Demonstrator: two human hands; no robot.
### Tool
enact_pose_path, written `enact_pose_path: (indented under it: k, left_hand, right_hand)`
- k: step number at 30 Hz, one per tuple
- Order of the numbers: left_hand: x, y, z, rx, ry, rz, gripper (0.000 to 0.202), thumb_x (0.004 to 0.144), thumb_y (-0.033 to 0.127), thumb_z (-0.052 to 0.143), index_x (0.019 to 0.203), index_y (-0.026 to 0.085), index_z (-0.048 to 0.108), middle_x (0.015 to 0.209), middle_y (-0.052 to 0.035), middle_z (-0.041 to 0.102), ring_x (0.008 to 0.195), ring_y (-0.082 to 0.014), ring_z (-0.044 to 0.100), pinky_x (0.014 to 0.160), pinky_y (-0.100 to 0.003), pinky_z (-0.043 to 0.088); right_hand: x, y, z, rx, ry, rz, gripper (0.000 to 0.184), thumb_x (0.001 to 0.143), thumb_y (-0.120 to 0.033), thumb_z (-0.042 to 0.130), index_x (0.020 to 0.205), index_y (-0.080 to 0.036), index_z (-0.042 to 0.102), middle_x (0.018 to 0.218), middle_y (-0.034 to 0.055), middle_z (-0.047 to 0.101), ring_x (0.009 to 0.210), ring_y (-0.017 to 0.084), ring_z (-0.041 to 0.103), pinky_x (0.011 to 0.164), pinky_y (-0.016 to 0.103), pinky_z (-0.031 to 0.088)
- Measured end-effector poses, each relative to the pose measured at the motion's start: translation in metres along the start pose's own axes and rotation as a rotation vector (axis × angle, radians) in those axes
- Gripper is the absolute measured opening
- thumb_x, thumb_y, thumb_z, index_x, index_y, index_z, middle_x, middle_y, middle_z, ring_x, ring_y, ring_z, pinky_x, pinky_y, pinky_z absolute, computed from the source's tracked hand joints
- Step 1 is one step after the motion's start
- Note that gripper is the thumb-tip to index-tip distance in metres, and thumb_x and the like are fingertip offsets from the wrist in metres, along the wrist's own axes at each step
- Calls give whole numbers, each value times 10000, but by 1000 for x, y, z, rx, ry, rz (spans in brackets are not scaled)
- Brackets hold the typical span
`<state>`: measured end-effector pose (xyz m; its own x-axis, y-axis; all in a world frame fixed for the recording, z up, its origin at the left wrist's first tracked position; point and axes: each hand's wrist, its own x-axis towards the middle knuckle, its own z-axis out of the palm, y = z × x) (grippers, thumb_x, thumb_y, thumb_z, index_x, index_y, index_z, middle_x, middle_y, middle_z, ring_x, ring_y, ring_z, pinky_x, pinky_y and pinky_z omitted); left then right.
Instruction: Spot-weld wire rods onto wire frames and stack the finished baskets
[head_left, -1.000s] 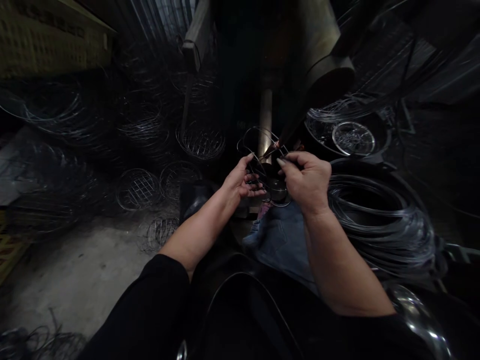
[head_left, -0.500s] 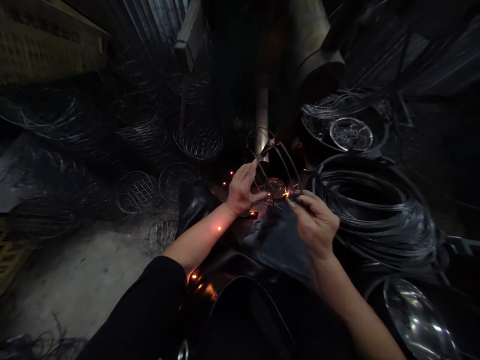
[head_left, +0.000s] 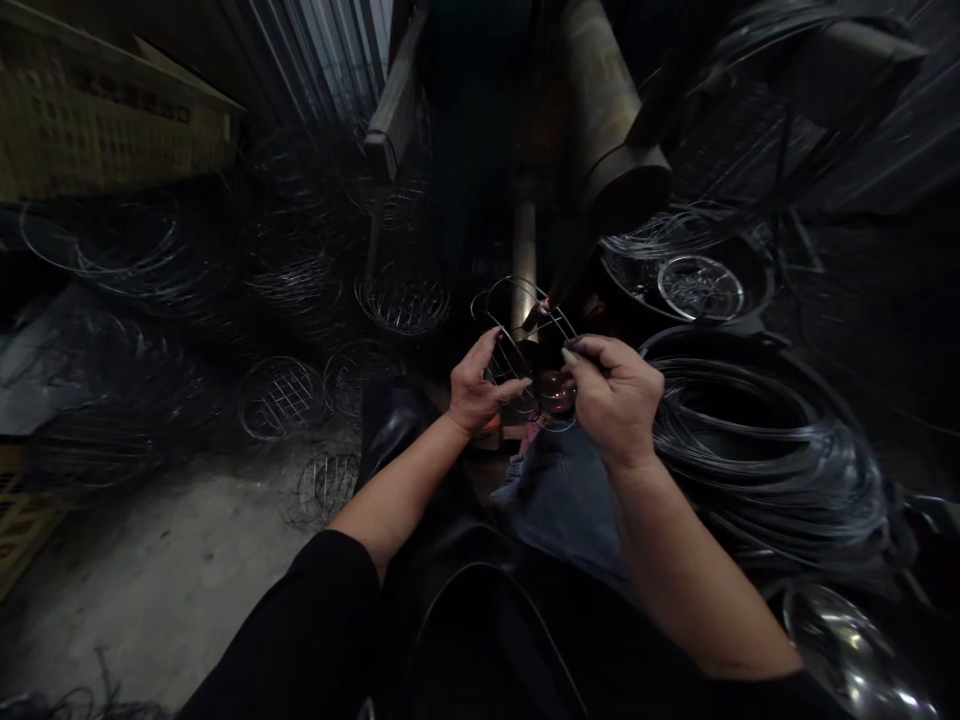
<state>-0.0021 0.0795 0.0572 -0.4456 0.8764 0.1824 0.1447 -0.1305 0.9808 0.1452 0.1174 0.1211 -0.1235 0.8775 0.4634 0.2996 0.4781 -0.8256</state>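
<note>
My left hand (head_left: 480, 388) is closed around the edge of a round wire rack (head_left: 511, 362), thumb on the near side and fingertips on the rim. The rack is tilted up below the brass-coloured rod (head_left: 524, 262) of a machine. Opposite it, my right hand (head_left: 621, 400) pinches thin wire at the rack's right side; whether that wire is joined to the rack I cannot tell. A small reddish glow shows on the metal tip (head_left: 545, 304) touching or close to the wires. Under the hands lies a blue-grey cloth (head_left: 559, 490).
A large coil of wire (head_left: 772, 450) stands at the right, with a bowl of metal parts (head_left: 622, 265) behind it. A shiny metal dish (head_left: 855, 650) is at lower right. Round wire racks (head_left: 281, 398) lie on the left, below a yellow crate (head_left: 112, 120). A thick cylinder (head_left: 611, 110) hangs overhead.
The bright sparks near my right fingertips and over my left arm are gone. My right hand has moved up and slightly left; the rack has turned and shifted a little left.
</note>
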Motion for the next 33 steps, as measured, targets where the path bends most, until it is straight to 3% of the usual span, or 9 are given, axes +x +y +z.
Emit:
enact_pose_path:
  k: [6,11,16,20,26,33]
  left_hand:
    - [7,-4,6,-49,28,-11,773,531,266,877,1249,234,592,1342,-69,575,1303,-251,489,1127,-370,362]
    - [8,-4,11,-101,25,-62,806,499,248,891,1249,247,594,1331,-62,580,1297,-254,492,1108,-372,384]
    - [7,-7,9,-132,-20,-40,803,523,293,887,1264,233,586,1286,-71,599,1215,-240,555,1094,-366,395]
    - [6,-11,8,-256,-61,-88,821,512,285,890,1271,218,584,1255,-65,609,1157,-221,584,1059,-357,433]
    - [10,-13,9,-444,5,-271,886,431,218,907,1255,198,584,1087,-30,636,988,-164,621,975,-338,493]
    - [27,-18,8,-512,95,-275,752,394,229,909,1102,187,658,925,11,615,783,-96,585,814,-267,513]
  right_hand:
    - [12,2,7,-82,0,-20,83,779,-239,611,755,-183,667,819,51,677,705,192,645,633,343,544]
    - [15,3,6,-120,9,-53,81,796,-251,618,767,-195,670,847,51,686,799,213,660,720,368,554]
    - [-16,10,-25,-95,-17,54,155,753,-320,719,835,-195,682,1039,78,692,877,225,665,694,342,553]
    - [-43,16,-41,-23,-28,118,132,750,-292,739,832,-200,692,969,65,716,866,228,680,756,371,553]
    - [-26,0,-22,-63,-45,-64,47,808,-220,661,822,-221,706,866,33,718,808,200,675,781,358,547]
    - [8,-6,-2,-92,-90,-140,79,783,-218,637,757,-211,711,831,39,722,787,206,680,754,349,551]
